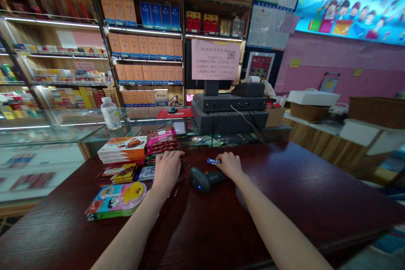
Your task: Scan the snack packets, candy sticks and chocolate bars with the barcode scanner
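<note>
My right hand [230, 165] pinches one end of a small blue stick-shaped pack [212, 161] just above the table. Below it lies a black barcode scanner [200, 180] with a blue light on. My left hand [167, 168], fingers stretched forward, rests against the right side of the snack stacks; whether it presses on them I cannot tell. These hold white-and-orange boxes [123, 148], red-and-pink packets [162, 139], yellow and brown packets [123, 174] and a blue-and-white packet [146, 173]. Nearer me, colourful flat packs with a yellow duck shape [117, 198] lie beside my left forearm.
Behind the dark red wooden table [202, 236] stands a cash register [229, 112] with a pink paper sign [215, 60] on its screen. A white bottle [110, 114] is on the glass counter at left. Shelves of boxes line the back; baskets [308, 112] stand at right.
</note>
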Motion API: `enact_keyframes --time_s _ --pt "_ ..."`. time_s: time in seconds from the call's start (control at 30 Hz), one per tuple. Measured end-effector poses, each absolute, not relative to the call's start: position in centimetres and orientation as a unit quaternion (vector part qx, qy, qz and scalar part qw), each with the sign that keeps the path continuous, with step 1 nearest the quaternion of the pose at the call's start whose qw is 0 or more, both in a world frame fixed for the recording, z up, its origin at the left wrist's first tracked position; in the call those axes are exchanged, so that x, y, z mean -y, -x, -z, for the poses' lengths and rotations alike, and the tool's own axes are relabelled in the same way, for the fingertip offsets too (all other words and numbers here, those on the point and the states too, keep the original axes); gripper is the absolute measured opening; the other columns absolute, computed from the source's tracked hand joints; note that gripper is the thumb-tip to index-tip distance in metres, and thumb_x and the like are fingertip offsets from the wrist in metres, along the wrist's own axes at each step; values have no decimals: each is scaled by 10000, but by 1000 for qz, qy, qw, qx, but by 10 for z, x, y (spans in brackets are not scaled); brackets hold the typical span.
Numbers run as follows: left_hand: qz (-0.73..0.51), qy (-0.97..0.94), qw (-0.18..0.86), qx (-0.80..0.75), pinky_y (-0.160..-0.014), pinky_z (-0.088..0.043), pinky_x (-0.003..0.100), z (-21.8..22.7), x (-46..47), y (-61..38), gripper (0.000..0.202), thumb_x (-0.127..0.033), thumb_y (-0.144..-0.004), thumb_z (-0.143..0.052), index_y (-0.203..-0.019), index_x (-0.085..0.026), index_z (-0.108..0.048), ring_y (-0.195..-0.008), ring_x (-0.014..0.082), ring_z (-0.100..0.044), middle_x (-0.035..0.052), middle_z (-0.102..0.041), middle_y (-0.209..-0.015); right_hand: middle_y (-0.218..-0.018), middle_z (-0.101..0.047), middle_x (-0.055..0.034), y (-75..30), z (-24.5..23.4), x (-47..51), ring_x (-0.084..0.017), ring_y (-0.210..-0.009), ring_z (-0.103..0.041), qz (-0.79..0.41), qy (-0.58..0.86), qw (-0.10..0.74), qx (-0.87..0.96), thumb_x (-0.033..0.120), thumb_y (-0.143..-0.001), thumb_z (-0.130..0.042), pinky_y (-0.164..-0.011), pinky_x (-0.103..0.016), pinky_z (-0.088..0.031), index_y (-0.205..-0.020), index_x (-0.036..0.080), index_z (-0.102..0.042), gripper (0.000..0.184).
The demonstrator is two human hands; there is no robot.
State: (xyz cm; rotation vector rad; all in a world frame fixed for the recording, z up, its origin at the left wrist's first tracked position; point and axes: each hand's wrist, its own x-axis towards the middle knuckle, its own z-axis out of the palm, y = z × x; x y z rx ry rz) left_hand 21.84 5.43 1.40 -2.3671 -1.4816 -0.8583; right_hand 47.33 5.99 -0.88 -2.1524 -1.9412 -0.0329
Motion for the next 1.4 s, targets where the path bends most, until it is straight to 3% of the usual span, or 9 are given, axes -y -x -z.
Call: enact_keyframes --time_s 0.4,0.63,1.07,1.4 --pt "297 800 131 504 -925 -398 428 -9 -55 -212 470 -170 -900 -524 -1354 -290 -541 -1132 265 -564 57 -674 -1264 -1079 -708 -39 -438 -12 -54 -252 -1052 -569 25 670 209 712 319 -912 -642 -839 -360 -350 -1068 285 -718 176" --pt "302 804 129 495 -990 -376 438 -10 -51 -203 571 -218 -878 -616 -1422 -293 -459 -1188 268 -531 76 -646 -1310 -1118 -716 -32 -414 -22 -50 -225 -1063 -598 -26 607 262 749 351 -946 -604 -884 -339 -378 -1120 287 -713 215" --pt "370 785 130 480 -1116 -303 468 7 -50 -176 451 -433 -936 -568 -1359 -281 -528 -1088 232 -608 53 -721 -1142 -1109 -715 -45 -389 -15 -45 -215 -1060 -600 -91 501 347 788 364 -979 -578 -943 -377 -391 -1158 269 -699 236" --pt "397 781 39 481 -1124 -274 464 11 -53 -172 267 -422 -952 -546 -1178 -315 -641 -1075 215 -617 11 -734 -1098 -1106 -697 -58 -386 -9 -41 -228 -1084 -574 -46 468 365 803 337 -958 -615 -961 -387 -383 -1194 270 -686 255"
